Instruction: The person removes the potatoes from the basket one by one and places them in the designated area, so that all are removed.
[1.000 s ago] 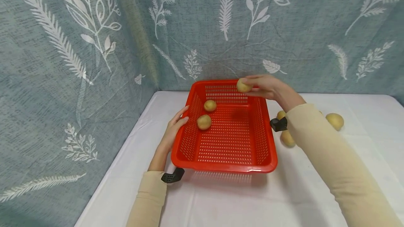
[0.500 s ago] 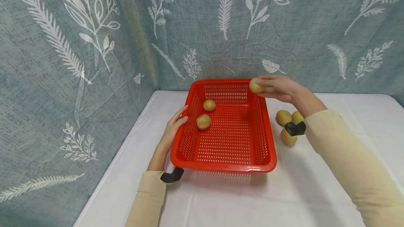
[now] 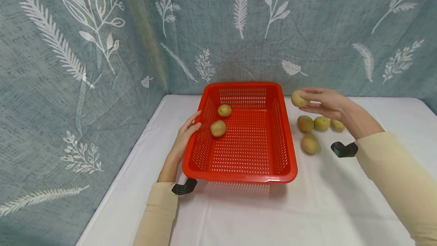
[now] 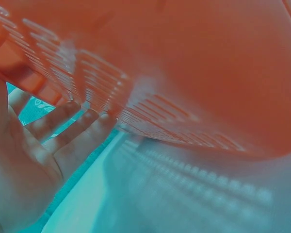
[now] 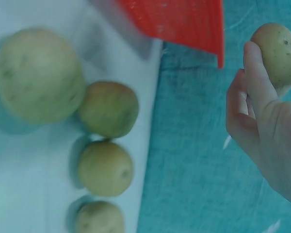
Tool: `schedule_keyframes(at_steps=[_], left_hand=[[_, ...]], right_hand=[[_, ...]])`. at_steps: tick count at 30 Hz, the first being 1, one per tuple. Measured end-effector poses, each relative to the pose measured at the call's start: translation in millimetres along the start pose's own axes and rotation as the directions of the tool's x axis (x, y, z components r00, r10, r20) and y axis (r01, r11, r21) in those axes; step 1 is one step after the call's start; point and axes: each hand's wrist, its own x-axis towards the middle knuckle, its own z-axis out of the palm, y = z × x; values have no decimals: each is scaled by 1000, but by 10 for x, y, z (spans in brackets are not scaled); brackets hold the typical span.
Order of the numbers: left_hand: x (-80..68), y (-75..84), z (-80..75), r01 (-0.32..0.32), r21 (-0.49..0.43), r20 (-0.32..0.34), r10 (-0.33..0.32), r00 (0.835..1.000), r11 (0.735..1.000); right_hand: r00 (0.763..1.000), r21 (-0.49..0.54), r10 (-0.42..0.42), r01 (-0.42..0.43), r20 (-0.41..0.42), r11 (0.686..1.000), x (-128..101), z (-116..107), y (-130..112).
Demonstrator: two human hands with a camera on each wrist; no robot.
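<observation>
A red perforated plastic basket [image 3: 239, 180] stands on the white cloth, with two potatoes [image 3: 218, 128] lying in its left part. At the left rim is my left hand [image 3: 183, 137], its thumb and index finger at the top edge. From the left wrist view, the other fingers [image 4: 85, 138] reach up against the outside of the slotted wall. My right hand [image 3: 327, 101] pinches another potato [image 3: 299, 98] between thumb and fingertips, in the air just right of the basket's far right corner. Several more potatoes [image 3: 310, 143] rest on the cloth below that hand.
White cloth [image 3: 246, 223] covers the table. A grey-green curtain [image 3: 218, 22] with white leaf prints hangs close behind the basket and along the left side. The potatoes on the cloth sit close to the basket's right wall.
My right hand has carried its potato rightward, from over the basket's far right part to outside the rim. More potatoes on the cloth show now. The left hand keeps its place.
</observation>
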Motion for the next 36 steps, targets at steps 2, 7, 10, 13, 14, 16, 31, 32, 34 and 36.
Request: schedule_keyframes(at_steps=[2,7,10,13,14,16,31,32,34,36], left_hand=[[5,9,0,2,-3,2,-2,1000,1000],[1,8,-2,7,-7,2,-7,1000,1000],[-6,4,-6,4,-3,5,-4,1000,1000],[-6,-1,-10,0,-1,7,0,1000,1000],[-6,-2,-10,-1,0,9,1,1000,1000],[-3,-4,-10,-1,-2,12,1,1000,1000],[-18,22,2,3,-3,13,-3,1000,1000],[-16,20,2,3,-3,12,-3,1000,1000],[-15,17,0,2,-2,13,-2,1000,1000],[-12,9,-2,2,-1,13,-1,1000,1000]], right_hand=[[1000,48,15,-14,-12,999,-27,-77,27],[997,85,53,-49,-47,995,-76,-215,102],[997,67,50,-46,-56,997,-89,-275,150],[997,59,41,-38,-59,998,-110,-330,193],[997,49,40,-37,-63,998,-121,-349,209],[997,16,39,-38,-70,999,-143,-387,242],[999,-116,25,-29,-34,993,-378,-703,594],[999,-120,22,-28,-49,992,-392,-704,620],[998,-156,19,-30,-67,987,-407,-703,668],[997,-203,20,-34,-70,979,-411,-717,713]])
